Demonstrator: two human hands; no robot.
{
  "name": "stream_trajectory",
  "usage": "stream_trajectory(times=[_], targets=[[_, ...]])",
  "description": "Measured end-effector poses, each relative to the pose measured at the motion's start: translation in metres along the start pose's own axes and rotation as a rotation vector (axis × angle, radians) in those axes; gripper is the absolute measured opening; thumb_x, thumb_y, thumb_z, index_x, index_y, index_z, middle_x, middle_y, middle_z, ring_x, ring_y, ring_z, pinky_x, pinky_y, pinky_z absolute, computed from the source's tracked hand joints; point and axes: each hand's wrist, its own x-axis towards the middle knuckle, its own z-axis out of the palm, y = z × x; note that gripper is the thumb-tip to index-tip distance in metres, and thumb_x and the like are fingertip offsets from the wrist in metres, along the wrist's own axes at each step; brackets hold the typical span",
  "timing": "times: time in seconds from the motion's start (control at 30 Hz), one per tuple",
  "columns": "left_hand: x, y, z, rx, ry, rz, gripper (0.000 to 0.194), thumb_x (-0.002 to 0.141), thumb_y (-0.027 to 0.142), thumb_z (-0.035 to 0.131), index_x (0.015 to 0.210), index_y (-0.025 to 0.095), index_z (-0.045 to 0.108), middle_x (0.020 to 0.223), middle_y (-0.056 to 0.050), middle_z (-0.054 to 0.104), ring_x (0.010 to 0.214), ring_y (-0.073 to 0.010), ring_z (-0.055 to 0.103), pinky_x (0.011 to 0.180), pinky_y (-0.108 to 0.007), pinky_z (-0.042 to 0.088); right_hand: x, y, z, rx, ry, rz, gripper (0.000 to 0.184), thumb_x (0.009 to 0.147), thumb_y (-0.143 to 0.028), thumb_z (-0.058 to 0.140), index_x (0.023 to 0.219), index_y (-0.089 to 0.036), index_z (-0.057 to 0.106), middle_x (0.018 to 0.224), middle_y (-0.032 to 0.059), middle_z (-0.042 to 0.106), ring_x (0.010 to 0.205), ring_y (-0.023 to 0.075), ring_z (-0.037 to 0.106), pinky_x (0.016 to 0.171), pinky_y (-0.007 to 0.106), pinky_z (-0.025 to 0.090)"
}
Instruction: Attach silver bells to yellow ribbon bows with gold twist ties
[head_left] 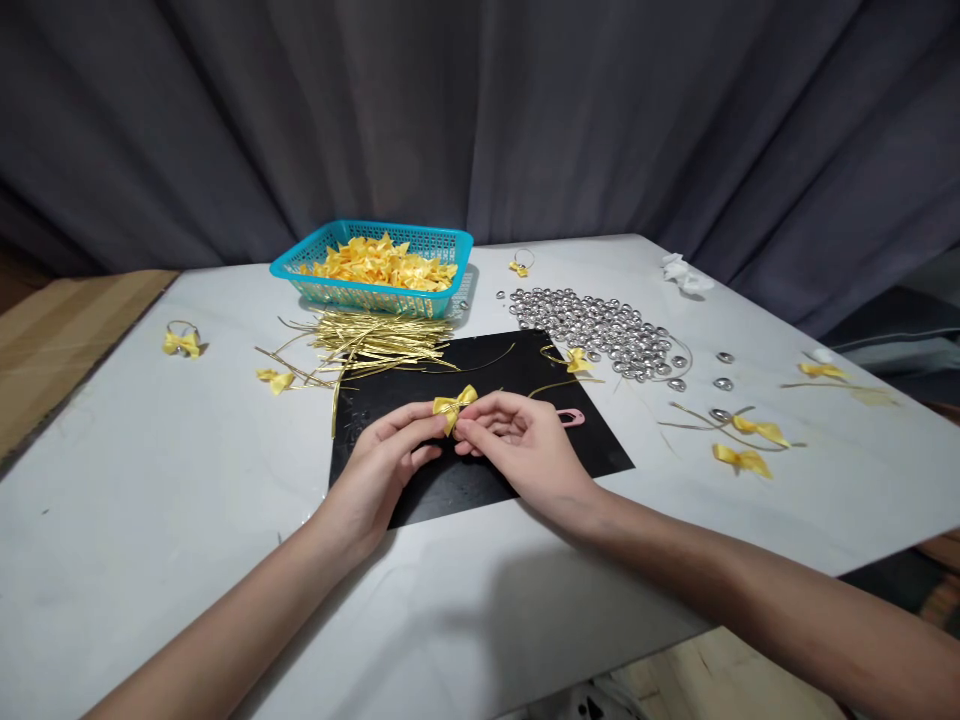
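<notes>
A small yellow ribbon bow point(454, 405) is held up over a black mat point(435, 505). My left hand point(386, 460) pinches the bow's left side between thumb and fingers. From the right, my right hand point(517, 440) closes its thumb and index finger on the bow's lower right edge, its other fingers curled. Thin gold strands cross the bow's middle; what lies between the right fingertips is partly hidden. Beside the right hand, a pink looped piece point(572, 417) lies on the mat, partly covered.
A teal basket point(289, 268) full of yellow bows stands at the back. Before it lies a pile of gold twist ties point(375, 335). Silver teardrop beads point(600, 325) spread at right. Loose bows point(742, 460) and a crumpled white tissue point(686, 274) lie farther right.
</notes>
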Motion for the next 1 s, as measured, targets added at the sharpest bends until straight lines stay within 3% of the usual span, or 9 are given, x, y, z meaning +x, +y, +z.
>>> stream_trajectory(times=[0.2,0.33,0.47,0.73,1.0], targets=[[0.0011,-0.0004,-0.0017,0.067,0.037,-0.015,0.009,0.065,0.023,0.075,0.071,0.017,0.069,0.075,0.001,0.066,0.068,-0.0077,0.056,0.064,-0.018,0.042,-0.0012,0.0017,0.0016,-0.001,-0.003,-0.031,0.017,0.070,-0.028,0.070,0.077,-0.015,0.061,0.069,0.0005,0.062,0.062,0.0107,0.064,0.064,0.025,0.056],[0.0015,0.0028,-0.0015,0.052,-0.001,-0.037,0.009,0.063,0.018,0.075,0.068,0.016,0.069,0.070,0.001,0.064,0.066,-0.0080,0.056,0.067,-0.018,0.043,-0.0020,0.0033,0.0000,-0.055,-0.027,-0.074,0.011,0.074,-0.025,0.065,0.078,-0.016,0.060,0.072,0.0017,0.062,0.065,0.0111,0.063,0.063,0.025,0.055],[0.0032,0.0071,-0.0034,0.092,-0.037,-0.042,0.010,0.063,0.023,0.076,0.067,0.015,0.070,0.068,0.000,0.063,0.063,-0.0085,0.053,0.061,-0.019,0.041,-0.0019,0.0023,-0.0032,-0.170,-0.050,-0.157,0.007,0.077,-0.024,0.060,0.078,-0.017,0.061,0.075,0.0026,0.062,0.067,0.0116,0.060,0.061,0.024,0.054],[0.0045,0.0036,-0.0045,0.100,0.111,0.014,0.015,0.060,0.027,0.077,0.069,0.018,0.070,0.065,0.003,0.059,0.059,-0.0071,0.048,0.055,-0.018,0.037,0.0001,0.0028,-0.0036,-0.225,-0.020,-0.172,0.007,0.077,-0.023,0.059,0.078,-0.016,0.060,0.072,0.0020,0.059,0.065,0.0112,0.057,0.057,0.023,0.053],[0.0013,0.0014,-0.0009,0.053,0.032,-0.041,0.010,0.065,0.020,0.074,0.073,0.017,0.070,0.072,0.001,0.062,0.067,-0.0072,0.053,0.063,-0.016,0.042,-0.0005,0.0038,-0.0034,-0.166,-0.019,-0.125,0.003,0.075,-0.018,0.061,0.077,-0.016,0.060,0.071,0.0013,0.060,0.064,0.0101,0.057,0.060,0.022,0.054]])
